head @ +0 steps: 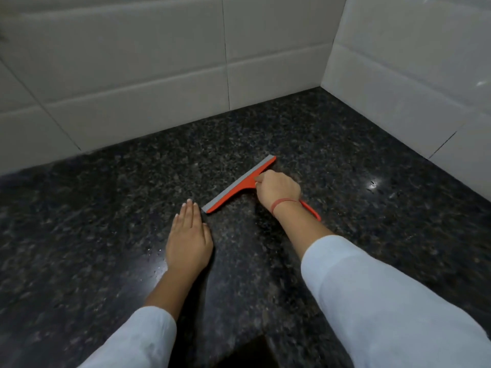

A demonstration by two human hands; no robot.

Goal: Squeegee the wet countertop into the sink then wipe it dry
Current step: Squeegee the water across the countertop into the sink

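Right hand [277, 188]: gripping the squeegee [239, 184] handle, fingers wrapped closed, right of frame centre.
Left hand [189, 239]: lying open and flat on the counter [106, 235], fingertips just beside the blade's lower left end.
Squeegee: resting blade-down mid-frame, slanting toward the upper right.
Counter: glistening with droplets near the left hand.
Tiles [132, 75]: filling the top of the frame.

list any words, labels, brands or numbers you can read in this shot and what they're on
None: no text can be read anywhere in the picture.
Squeegee: plain orange and grey, no brand or label showing.
Countertop: speckled stone, no markings.
Wall tiles: blank.
Sleeves: plain, no print.
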